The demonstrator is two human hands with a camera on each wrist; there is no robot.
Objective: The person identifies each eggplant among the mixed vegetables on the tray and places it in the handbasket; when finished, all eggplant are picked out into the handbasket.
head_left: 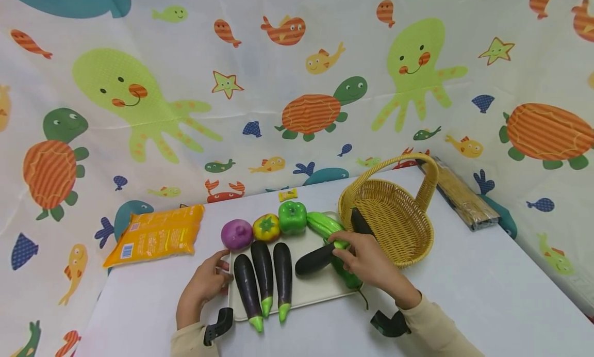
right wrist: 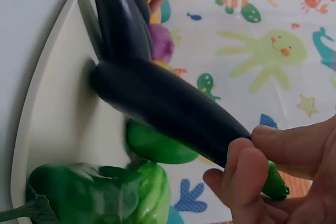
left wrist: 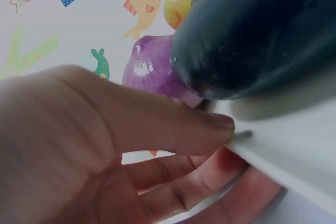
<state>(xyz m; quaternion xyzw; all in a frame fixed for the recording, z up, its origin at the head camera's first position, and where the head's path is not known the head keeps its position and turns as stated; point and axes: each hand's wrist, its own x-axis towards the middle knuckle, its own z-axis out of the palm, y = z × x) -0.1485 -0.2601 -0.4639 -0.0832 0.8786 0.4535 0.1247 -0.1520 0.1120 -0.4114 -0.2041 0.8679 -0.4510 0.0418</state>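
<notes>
My right hand (head_left: 366, 256) pinches an eggplant (head_left: 313, 260) near its green stem end, over the right part of a cream tray (head_left: 306, 291). In the right wrist view this eggplant (right wrist: 173, 103) slants above the tray, its blunt end close to another eggplant. My left hand (head_left: 209, 279) grips the tray's left edge, thumb on top and fingers beneath. Three eggplants (head_left: 282, 274) lie side by side on the tray, stems toward me. A dark green pepper (head_left: 348, 277) with a long stem lies partly hidden under my right hand, beside a light green ridged vegetable (head_left: 322, 223).
A purple onion (head_left: 237, 234), a yellow-green pepper (head_left: 266, 228) and a green bell pepper (head_left: 293, 217) line the tray's back. A handled wicker basket (head_left: 417, 243) stands right, a dark elongated vegetable (head_left: 361, 222) at its left side. An orange packet (head_left: 158, 233) lies left, a noodle-like pack (head_left: 459, 197) back right.
</notes>
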